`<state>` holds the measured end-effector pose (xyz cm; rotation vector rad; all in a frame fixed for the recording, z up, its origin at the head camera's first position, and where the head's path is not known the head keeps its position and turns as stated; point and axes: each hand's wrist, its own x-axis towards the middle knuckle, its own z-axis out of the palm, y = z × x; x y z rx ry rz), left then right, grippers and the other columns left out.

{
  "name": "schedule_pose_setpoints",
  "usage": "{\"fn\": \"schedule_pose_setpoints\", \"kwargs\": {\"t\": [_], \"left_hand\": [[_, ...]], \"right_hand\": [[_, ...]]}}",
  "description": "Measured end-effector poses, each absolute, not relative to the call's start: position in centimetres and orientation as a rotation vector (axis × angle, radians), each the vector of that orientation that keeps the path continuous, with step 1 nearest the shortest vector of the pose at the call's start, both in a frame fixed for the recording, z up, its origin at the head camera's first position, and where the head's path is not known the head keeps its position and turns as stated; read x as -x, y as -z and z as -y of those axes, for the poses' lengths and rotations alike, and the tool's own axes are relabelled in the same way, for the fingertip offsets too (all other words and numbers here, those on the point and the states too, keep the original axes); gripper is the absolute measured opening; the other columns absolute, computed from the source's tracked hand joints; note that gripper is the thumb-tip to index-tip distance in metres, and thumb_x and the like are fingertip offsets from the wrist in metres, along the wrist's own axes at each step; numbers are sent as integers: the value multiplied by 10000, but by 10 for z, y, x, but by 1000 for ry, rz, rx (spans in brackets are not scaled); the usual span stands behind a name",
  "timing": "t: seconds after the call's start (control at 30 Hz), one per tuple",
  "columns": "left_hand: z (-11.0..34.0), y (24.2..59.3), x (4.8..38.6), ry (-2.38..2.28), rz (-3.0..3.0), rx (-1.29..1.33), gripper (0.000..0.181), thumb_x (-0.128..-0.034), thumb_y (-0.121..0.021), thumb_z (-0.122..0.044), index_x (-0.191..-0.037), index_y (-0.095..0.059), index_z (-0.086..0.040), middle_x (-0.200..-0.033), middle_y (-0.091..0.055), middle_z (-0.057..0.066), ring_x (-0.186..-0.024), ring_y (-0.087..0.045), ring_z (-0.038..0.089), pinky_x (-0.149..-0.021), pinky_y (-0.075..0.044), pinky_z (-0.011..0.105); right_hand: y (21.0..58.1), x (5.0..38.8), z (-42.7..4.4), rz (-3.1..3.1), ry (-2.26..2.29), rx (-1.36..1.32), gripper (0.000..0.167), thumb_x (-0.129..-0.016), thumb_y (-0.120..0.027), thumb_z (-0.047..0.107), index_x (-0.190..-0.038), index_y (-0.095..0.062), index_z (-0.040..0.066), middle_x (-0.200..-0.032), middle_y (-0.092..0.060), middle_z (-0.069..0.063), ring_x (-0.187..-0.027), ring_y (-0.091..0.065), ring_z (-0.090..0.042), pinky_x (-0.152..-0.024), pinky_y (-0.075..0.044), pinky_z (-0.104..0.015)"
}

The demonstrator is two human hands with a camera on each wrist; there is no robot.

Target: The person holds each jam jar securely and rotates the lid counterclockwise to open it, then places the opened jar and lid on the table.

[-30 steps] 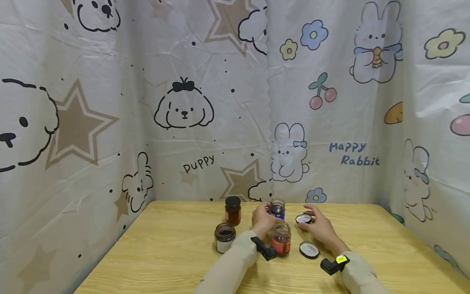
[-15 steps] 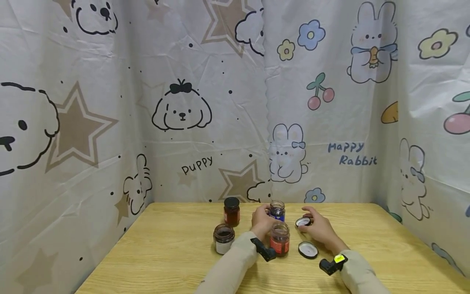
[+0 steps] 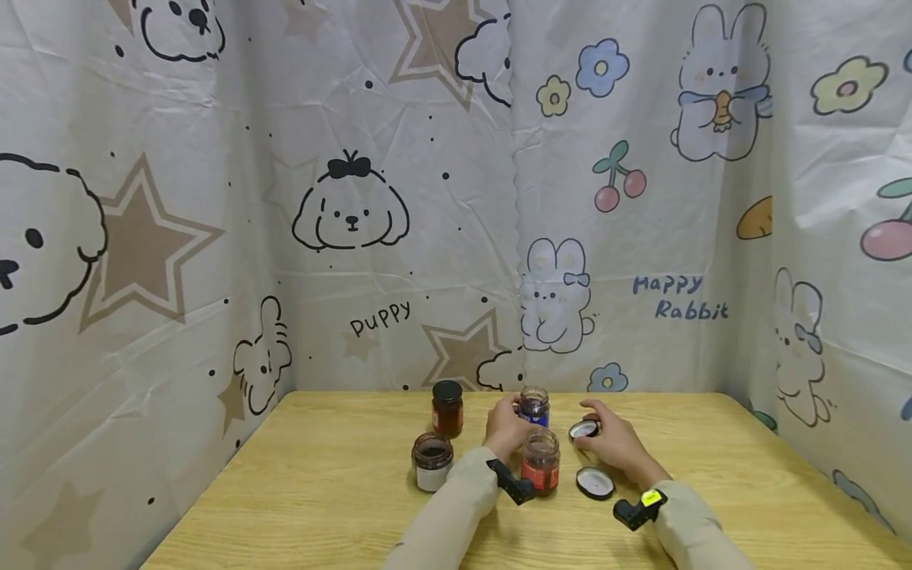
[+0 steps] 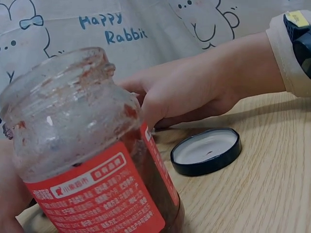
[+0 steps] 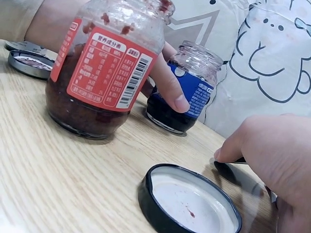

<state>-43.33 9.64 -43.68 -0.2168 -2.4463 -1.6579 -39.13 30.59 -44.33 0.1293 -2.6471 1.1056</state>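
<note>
My left hand (image 3: 507,428) holds the open jam jar with the blue label (image 3: 534,405), fingers behind it and thumb across its front in the right wrist view. The jar stands upright on the table. To its right, my right hand (image 3: 618,445) pinches a jar lid (image 3: 584,430) by its rim, its pale inside facing up. A red-labelled open jar (image 3: 541,467) stands just in front of the blue one, with dark red jam inside and smears near its neck. Close to it a second lid (image 3: 595,483) lies inside up on the table.
On the left stand a dark jar with its black lid on (image 3: 447,410) and an open jar with a white label (image 3: 432,463). Another lid (image 5: 30,63) lies near the left sleeve in the right wrist view. Patterned curtains (image 3: 356,317) enclose the wooden table (image 3: 299,491).
</note>
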Motion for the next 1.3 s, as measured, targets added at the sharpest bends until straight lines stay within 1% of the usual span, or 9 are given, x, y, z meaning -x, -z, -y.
{"fn": "schedule_pose_setpoints", "kwargs": {"t": [0.2,0.3,0.43,0.6,0.73,0.87,1.03,1.1,1.3], "left_hand": [[-94,437,434,1623,2504,266,576,-689,-965,-119,-1171,-650,-111,-1063,-712,77,-984,-670,266,-886,-541,449],[-93,439,435,1622,2532,272,578,-704,-961,-156,-1177,-633,-103,-1063,-721,108,-989,-676,275,-898,-539,449],[-92,442,437,1634,2538,268,602,-709,-961,-167,-1205,-628,-90,-1091,-716,130,-1015,-674,293,-917,-534,465],[-90,442,437,1622,2551,292,617,-713,-963,-176,-1213,-617,-77,-1079,-711,133,-1005,-671,293,-906,-538,459],[-88,438,436,1650,2541,307,622,-710,-966,-152,-1219,-617,-79,-1108,-706,135,-1028,-664,293,-916,-535,458],[-86,434,436,1668,2541,324,599,-730,-945,-100,-1235,-623,-89,-1133,-705,131,-1039,-662,287,-908,-537,448],[-84,431,436,1659,2567,345,604,-748,-930,-76,-1267,-621,-84,-1123,-704,115,-1047,-659,284,-927,-528,452],[-83,430,436,1659,2584,336,621,-747,-932,-83,-1283,-619,-92,-1133,-699,104,-1069,-651,276,-955,-513,446],[-80,424,434,1625,2587,391,633,-734,-950,-110,-1278,-627,-92,-1141,-697,99,-1075,-644,279,-960,-508,454]], "right_hand": [[441,392,-306,2666,-1030,-148,730,-807,-823,111,-1451,-494,17,-1283,-645,-263,-1175,-587,-452,-988,-442,-603],[441,393,-305,2680,-1001,-128,720,-795,-818,114,-1434,-503,9,-1275,-645,-271,-1165,-593,-455,-984,-448,-599],[442,395,-301,2698,-989,-101,738,-780,-803,107,-1437,-491,-17,-1298,-624,-295,-1179,-583,-472,-992,-448,-597],[440,394,-297,2723,-976,-80,748,-768,-780,89,-1440,-477,-38,-1328,-598,-316,-1218,-554,-503,-1012,-436,-611],[438,393,-295,2739,-923,-102,699,-762,-764,97,-1399,-519,-53,-1294,-621,-303,-1196,-568,-500,-999,-447,-608],[439,392,-297,2739,-872,-123,664,-756,-757,101,-1374,-560,-43,-1265,-646,-270,-1170,-591,-473,-980,-464,-591],[439,392,-297,2744,-869,-136,672,-772,-753,111,-1398,-557,-33,-1303,-626,-279,-1193,-576,-485,-988,-454,-604],[439,392,-297,2748,-864,-143,667,-781,-756,122,-1398,-560,-39,-1316,-618,-283,-1199,-572,-490,-991,-453,-607],[441,393,-297,2757,-853,-141,636,-793,-755,134,-1377,-582,-50,-1312,-615,-296,-1198,-573,-491,-987,-456,-609]]}}
